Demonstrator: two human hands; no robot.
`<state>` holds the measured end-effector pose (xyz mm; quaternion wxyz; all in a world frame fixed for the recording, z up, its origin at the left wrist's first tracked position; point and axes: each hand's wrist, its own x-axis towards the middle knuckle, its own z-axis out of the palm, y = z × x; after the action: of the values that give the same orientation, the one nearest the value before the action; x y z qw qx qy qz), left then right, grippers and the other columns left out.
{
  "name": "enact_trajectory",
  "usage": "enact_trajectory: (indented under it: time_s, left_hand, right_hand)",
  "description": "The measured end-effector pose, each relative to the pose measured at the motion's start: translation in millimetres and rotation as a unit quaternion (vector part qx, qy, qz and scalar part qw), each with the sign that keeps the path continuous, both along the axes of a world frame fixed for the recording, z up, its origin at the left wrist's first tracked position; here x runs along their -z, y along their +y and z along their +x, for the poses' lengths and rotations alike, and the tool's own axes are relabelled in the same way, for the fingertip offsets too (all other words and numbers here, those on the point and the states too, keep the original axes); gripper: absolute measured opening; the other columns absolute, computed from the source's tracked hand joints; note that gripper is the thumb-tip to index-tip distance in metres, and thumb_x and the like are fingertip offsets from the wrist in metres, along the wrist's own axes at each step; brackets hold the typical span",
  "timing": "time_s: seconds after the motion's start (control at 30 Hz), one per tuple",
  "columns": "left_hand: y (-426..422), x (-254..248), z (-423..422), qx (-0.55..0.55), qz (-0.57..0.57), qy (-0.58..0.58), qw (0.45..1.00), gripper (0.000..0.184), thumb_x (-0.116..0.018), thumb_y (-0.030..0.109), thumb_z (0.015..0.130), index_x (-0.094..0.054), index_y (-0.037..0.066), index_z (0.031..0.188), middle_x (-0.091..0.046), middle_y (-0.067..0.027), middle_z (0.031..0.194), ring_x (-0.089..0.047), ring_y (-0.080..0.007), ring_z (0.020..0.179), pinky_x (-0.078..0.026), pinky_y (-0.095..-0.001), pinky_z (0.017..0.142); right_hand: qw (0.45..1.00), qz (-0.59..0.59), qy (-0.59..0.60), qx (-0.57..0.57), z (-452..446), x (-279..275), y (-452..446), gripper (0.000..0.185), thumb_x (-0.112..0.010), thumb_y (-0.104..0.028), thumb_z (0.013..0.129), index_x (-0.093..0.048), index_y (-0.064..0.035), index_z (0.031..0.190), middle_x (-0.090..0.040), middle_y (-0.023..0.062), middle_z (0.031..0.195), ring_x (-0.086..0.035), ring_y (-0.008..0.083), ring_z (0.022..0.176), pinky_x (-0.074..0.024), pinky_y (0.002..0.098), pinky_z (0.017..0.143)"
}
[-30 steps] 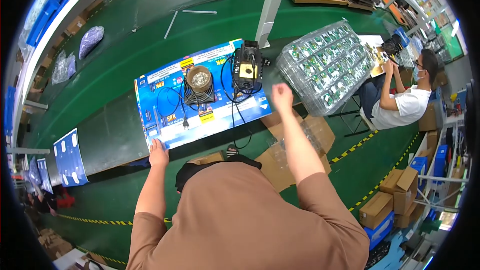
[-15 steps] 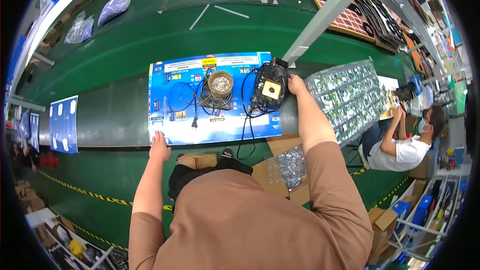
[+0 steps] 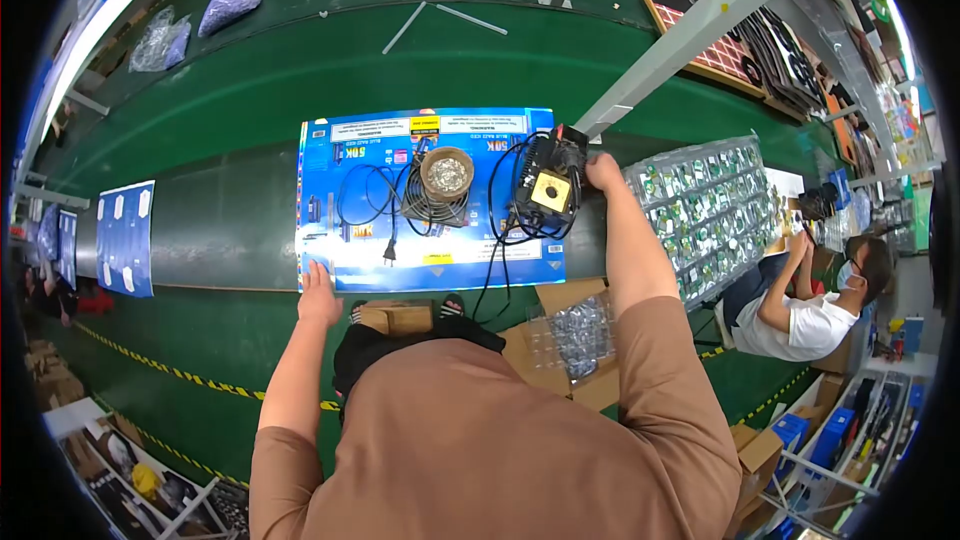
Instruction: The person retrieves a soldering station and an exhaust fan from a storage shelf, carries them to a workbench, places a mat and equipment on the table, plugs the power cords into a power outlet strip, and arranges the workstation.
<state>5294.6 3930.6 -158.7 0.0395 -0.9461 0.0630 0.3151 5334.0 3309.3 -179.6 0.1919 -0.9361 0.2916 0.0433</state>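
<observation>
My left hand (image 3: 318, 295) lies with its fingers stretched out on the lower left edge of a blue printed sheet (image 3: 400, 265). My right hand (image 3: 603, 172) grips the right side of a black soldering station (image 3: 550, 192) with a yellow dial face; some of its fingertips are hidden behind the box. Black cables loop around the station and hang over the front edge. Left of it, a round tin (image 3: 447, 173) with silvery contents sits on a black ringed base (image 3: 432, 210). A thin cord with a plug (image 3: 389, 250) lies on the sheet.
Trays of green circuit boards (image 3: 700, 210) stand to the right, near a seated person (image 3: 800, 305). A grey metal post (image 3: 690, 40) slants behind the station. Below the bench edge is an open carton (image 3: 550, 345) with a bag of small parts. Another blue sheet (image 3: 125, 240) lies left.
The soldering station has turned slightly under my right hand, showing more of its top. My left hand keeps its place on the sheet. The whole view has shifted a little.
</observation>
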Motion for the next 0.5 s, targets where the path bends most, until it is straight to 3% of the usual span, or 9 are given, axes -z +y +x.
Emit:
enact_trajectory:
  time_s: [0.03,0.13,0.3,0.5]
  left_hand:
    - [-0.8,-1.5,-0.2,0.001,-0.001,0.0,1.0,0.091,-0.065,0.03,0.079,-0.008,-0.002,0.143,-0.006,-0.0186,0.151,-0.02,-0.036,0.136,-0.025,-0.0358,0.11]
    - [-0.1,-2.2,-0.4,0.001,0.004,0.002,1.0,0.091,-0.066,0.031,0.078,-0.01,-0.001,0.143,-0.006,-0.0177,0.151,-0.02,-0.0351,0.136,-0.026,-0.0348,0.11]
    - [2.1,-2.1,-1.7,0.01,-0.013,-0.015,1.0,0.092,-0.066,0.031,0.077,-0.01,-0.002,0.142,-0.008,-0.0186,0.15,-0.022,-0.0367,0.135,-0.027,-0.0356,0.109]
    - [-1.4,-2.2,-2.5,0.001,-0.007,-0.017,1.0,0.089,-0.065,0.028,0.079,-0.011,-0.002,0.142,-0.008,-0.019,0.15,-0.022,-0.0361,0.135,-0.028,-0.0354,0.109]
  right_hand:
    - [0.997,0.037,-0.038,0.054,1.1,-5.7,1.6,0.019,-0.059,-0.014,0.073,-0.067,-0.0019,0.086,-0.064,0.0203,0.097,-0.06,0.0352,0.096,-0.0468,0.0419,0.086]
    - [0.991,0.102,-0.07,0.049,-1.5,-22.3,2.0,0.023,-0.059,-0.015,0.072,-0.067,-0.0052,0.092,-0.065,0.0186,0.095,-0.061,0.0346,0.094,-0.0471,0.0409,0.086]
    - [0.985,0.014,-0.171,-0.004,-0.7,-68.0,21.7,0.024,-0.058,-0.012,0.077,-0.065,-0.0033,0.099,-0.067,0.0157,0.091,-0.065,0.0273,0.087,-0.0498,0.0356,0.08]
    - [0.953,-0.011,-0.299,-0.049,2.1,-157.7,39.3,0.02,-0.058,-0.007,0.077,-0.065,-0.0006,0.095,-0.065,0.0175,0.089,-0.064,0.0308,0.086,-0.0498,0.0365,0.078]
